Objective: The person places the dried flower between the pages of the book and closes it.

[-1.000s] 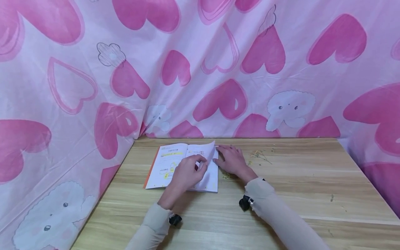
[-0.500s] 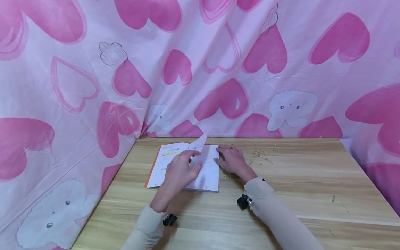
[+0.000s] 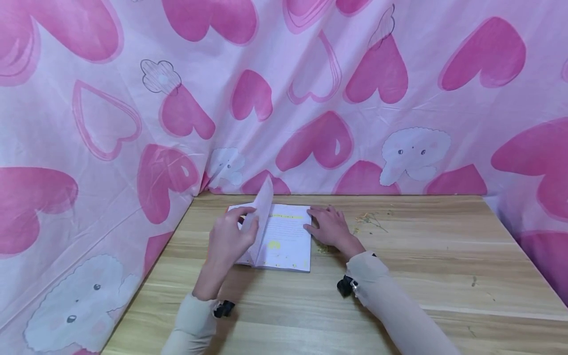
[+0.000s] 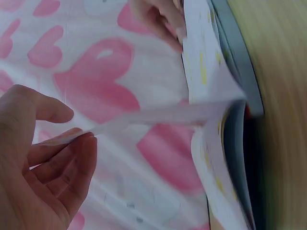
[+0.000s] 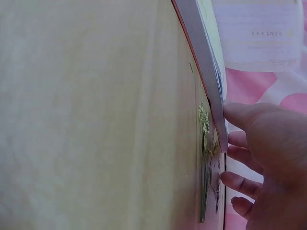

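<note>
White-paged, our book (image 3: 286, 244) lies open on the table (image 3: 426, 256); our left hand (image 3: 230, 237) touches its raised page (image 3: 264, 199), pinching or not we cannot tell; our right hand (image 3: 330, 228), fingers loose, touches its edge (image 3: 308, 249).

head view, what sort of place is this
Probably an indoor tabletop corner, perhaps screened off for the activity: a wood-grain table, a pink heart-print cloth hung behind and along its left side, and an open book on the table.

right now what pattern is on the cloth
Mostly pink hearts; the cloth shows best in the head view.
</note>
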Motion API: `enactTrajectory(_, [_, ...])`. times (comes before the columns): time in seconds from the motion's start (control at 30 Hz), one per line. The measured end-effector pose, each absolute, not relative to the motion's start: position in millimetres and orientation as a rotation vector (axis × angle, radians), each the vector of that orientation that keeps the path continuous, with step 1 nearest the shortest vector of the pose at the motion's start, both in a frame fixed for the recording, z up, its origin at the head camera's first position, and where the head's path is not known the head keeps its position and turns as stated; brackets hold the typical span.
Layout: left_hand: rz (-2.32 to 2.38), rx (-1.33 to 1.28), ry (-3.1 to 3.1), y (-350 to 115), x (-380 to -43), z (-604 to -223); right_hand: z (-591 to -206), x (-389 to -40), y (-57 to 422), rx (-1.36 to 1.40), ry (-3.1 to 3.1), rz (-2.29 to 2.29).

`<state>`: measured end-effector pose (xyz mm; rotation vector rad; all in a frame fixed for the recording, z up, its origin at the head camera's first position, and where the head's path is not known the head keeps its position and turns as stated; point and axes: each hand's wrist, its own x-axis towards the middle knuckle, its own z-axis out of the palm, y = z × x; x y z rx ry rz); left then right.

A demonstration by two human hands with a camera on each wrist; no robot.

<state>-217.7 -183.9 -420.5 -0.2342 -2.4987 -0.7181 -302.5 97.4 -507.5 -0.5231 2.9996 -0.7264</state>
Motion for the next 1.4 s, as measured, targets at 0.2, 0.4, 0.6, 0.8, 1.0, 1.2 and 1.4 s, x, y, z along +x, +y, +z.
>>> enactTrajectory(0.2, [-0.650, -0.127, -2.514, -216, -222, -423, -507, -302, 98, -0.536, 2.994, -0.710])
enactTrajectory(0.4, [-0.594, 0.004, -2.568, -239, -221, -432, -505, -302, 98, -0.529, 2.991, -0.698])
enactTrajectory(0.6, [-0.579, 0.122, -2.636, -255, -220, -445, -503, -302, 99, -0.527, 2.993, -0.690])
enactTrajectory(0.8, [-0.675, 0.215, -2.749, -266, -224, -460, -503, -302, 99, -0.524, 2.981, -0.700])
enactTrajectory(1.0, [-0.712, 0.267, -2.904, -274, -231, -474, -503, -301, 100, -0.528, 2.977, -0.707])
enactTrajectory(1.2, [-0.601, 0.234, -3.093, -274, -237, -482, -504, -302, 100, -0.543, 2.983, -0.697])
enactTrajectory(1.4, [-0.534, 0.155, -3.126, -269, -239, -484, -504, -302, 99, -0.561, 2.984, -0.689])
